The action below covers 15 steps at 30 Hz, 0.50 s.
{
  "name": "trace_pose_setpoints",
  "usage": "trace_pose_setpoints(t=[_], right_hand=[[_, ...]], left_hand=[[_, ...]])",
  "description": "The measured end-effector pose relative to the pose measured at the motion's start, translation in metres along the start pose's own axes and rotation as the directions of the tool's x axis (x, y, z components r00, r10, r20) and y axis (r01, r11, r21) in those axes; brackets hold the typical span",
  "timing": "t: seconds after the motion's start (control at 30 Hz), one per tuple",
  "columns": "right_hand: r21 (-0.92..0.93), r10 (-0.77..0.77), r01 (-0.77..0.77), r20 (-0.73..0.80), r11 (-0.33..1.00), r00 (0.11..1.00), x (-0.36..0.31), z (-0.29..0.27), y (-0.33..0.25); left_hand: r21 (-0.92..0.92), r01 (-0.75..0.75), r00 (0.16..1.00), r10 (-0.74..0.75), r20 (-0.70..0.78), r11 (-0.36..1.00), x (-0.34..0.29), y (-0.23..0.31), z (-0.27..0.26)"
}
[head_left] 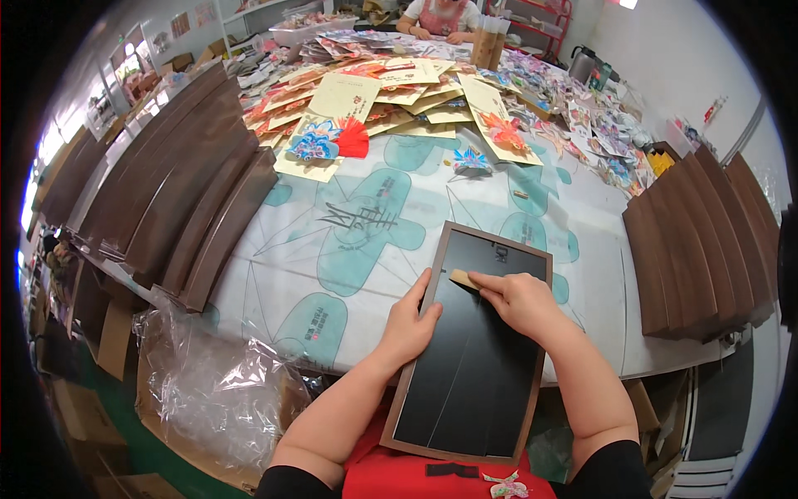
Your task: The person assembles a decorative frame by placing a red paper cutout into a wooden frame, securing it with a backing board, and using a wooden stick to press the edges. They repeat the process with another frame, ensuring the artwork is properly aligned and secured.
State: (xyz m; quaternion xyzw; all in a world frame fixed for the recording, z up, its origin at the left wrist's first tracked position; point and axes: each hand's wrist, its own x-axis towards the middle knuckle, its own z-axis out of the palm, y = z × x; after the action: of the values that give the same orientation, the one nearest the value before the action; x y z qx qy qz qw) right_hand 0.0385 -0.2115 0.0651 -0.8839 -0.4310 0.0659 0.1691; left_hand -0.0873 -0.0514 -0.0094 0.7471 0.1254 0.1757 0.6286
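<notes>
A brown-rimmed picture frame (480, 366) with a black panel leans from the table's front edge onto my lap. My left hand (411, 323) grips its left side, thumb over the rim. In my right hand (519, 303), a small flat tan piece (463, 279) is pinched between the fingers and touches the upper part of the black panel. I cannot make out what the tan piece is made of. Beyond the frame, a blue paper flower ornament (470, 160) and a tiny brass-coloured piece (520, 195) lie on the table covering.
Brown frames stand in rows at the left (179, 191) and right (698, 249). Cream cards (345, 100) with colourful ornaments are heaped at the back. A box with clear plastic wrap (220, 382) sits lower left. Across the table is another person (440, 21).
</notes>
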Motion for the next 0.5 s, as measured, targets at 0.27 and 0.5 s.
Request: trace_pose_setpoints(t=[0.27, 0.5], right_hand=[[-0.024, -0.039, 0.04, 0.051, 0.999, 0.998, 0.012, 0.0, -0.001], [-0.184, -0.112, 0.139, 0.148, 0.973, 0.983, 0.022, -0.017, -0.004]], left_hand=[[-0.032, -0.02, 1.0, 0.02, -0.01, 0.999, 0.0, -0.006, -0.001], [-0.041, -0.017, 1.0, 0.016, -0.018, 0.999, 0.001, -0.009, -0.001]])
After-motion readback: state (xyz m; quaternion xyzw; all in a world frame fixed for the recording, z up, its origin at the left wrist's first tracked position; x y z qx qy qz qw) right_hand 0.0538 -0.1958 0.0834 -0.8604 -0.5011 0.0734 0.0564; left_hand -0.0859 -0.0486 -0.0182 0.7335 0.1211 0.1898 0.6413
